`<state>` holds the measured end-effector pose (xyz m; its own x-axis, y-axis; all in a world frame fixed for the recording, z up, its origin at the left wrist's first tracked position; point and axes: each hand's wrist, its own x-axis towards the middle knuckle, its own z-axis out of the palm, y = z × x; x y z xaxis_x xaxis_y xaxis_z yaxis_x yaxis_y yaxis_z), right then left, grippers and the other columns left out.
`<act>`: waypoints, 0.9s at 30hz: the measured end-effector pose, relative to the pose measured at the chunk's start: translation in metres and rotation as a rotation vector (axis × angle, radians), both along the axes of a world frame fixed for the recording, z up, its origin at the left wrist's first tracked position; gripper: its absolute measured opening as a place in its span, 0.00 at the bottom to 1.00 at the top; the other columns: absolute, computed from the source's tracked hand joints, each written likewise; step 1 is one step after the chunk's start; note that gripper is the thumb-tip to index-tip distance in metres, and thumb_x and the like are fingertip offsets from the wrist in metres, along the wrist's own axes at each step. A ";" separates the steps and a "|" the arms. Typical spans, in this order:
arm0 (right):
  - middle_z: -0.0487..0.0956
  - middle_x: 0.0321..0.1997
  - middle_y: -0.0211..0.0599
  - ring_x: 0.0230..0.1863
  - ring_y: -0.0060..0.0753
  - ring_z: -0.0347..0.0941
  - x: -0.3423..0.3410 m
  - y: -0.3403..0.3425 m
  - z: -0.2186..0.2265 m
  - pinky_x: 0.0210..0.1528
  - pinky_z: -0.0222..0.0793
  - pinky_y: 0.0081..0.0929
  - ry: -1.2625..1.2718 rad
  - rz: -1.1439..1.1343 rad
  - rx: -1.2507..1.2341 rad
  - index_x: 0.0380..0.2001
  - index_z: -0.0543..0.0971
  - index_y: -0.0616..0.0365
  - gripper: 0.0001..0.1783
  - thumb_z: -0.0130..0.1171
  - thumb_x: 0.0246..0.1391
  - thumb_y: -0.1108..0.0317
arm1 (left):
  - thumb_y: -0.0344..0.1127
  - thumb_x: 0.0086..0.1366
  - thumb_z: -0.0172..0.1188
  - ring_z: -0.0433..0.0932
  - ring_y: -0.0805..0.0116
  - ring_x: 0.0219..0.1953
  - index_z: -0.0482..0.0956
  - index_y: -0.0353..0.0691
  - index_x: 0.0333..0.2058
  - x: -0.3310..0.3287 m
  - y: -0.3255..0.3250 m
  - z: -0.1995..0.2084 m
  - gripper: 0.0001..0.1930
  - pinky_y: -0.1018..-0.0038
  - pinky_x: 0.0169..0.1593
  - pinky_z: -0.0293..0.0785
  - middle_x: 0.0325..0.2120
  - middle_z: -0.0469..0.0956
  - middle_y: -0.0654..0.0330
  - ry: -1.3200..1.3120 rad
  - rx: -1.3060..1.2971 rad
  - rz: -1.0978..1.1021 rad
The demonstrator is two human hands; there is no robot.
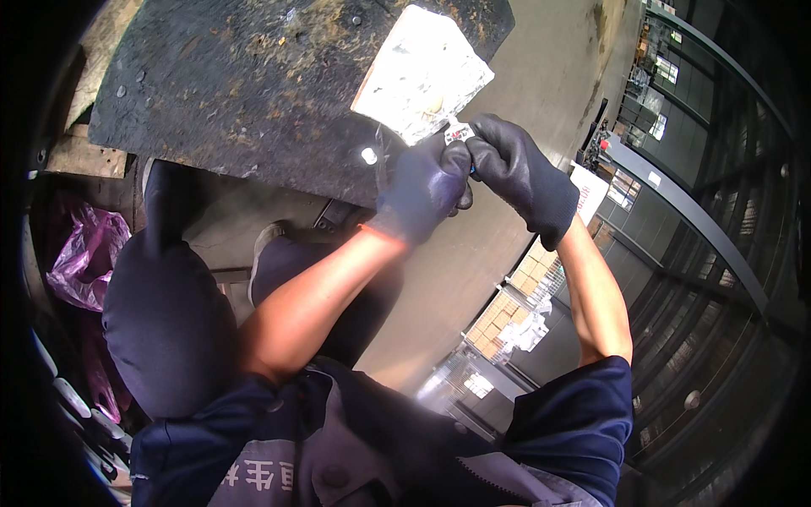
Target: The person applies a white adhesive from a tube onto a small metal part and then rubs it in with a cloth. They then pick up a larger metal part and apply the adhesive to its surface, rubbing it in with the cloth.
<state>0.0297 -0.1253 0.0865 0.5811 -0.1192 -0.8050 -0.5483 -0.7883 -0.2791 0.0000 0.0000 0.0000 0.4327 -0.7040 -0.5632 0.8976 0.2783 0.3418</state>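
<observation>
My left hand (pixel 425 188), in a dark glove, is closed with its thumb and fingers at a small white piece with red and dark marks (pixel 457 133). From the other side my right hand (pixel 517 171), gloved too, closes on the same piece with bent fingers. A bit of blue shows between the two hands; I cannot make out its shape. Just beyond the fingertips a bright white sheet or slab (pixel 418 68) lies on the dark, worn tabletop (pixel 245 84), its surface smudged and overexposed. A small white scrap (pixel 369 155) lies near the tabletop's front edge.
A purple plastic bag (pixel 89 253) hangs or lies at the left, beside wooden boards (pixel 106 156). My legs are bent under the table's near edge. Concrete floor (pixel 541 76) stretches to the right, with stacked cartons (pixel 498 321) and tall racks farther off.
</observation>
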 end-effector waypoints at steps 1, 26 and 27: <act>0.74 0.22 0.35 0.26 0.27 0.67 0.000 -0.001 0.000 0.36 0.66 0.31 -0.016 0.050 -0.017 0.31 0.74 0.61 0.11 0.43 0.54 0.68 | 0.42 0.71 0.44 0.67 0.75 0.12 0.75 0.40 0.35 0.001 0.001 0.002 0.14 0.77 0.16 0.61 0.13 0.70 0.62 0.034 -0.005 0.002; 0.71 0.26 0.32 0.30 0.27 0.65 0.019 -0.014 -0.002 0.37 0.65 0.29 0.080 0.069 -0.062 0.32 0.73 0.62 0.07 0.50 0.55 0.69 | 0.45 0.69 0.45 0.62 0.81 0.13 0.76 0.47 0.33 0.018 -0.009 0.008 0.13 0.81 0.16 0.56 0.14 0.67 0.70 0.408 -0.082 0.023; 0.71 0.27 0.30 0.31 0.24 0.65 0.020 -0.013 0.001 0.38 0.65 0.27 0.076 0.072 -0.076 0.32 0.73 0.62 0.08 0.49 0.56 0.69 | 0.46 0.69 0.45 0.62 0.80 0.14 0.76 0.46 0.34 0.018 -0.009 0.009 0.13 0.81 0.16 0.56 0.15 0.68 0.69 0.380 -0.053 0.009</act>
<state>0.0498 -0.1381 0.0873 0.5278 -0.1412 -0.8376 -0.5066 -0.8438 -0.1769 0.0178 -0.0087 0.0091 0.2067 -0.7332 -0.6478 0.9549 0.2955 -0.0298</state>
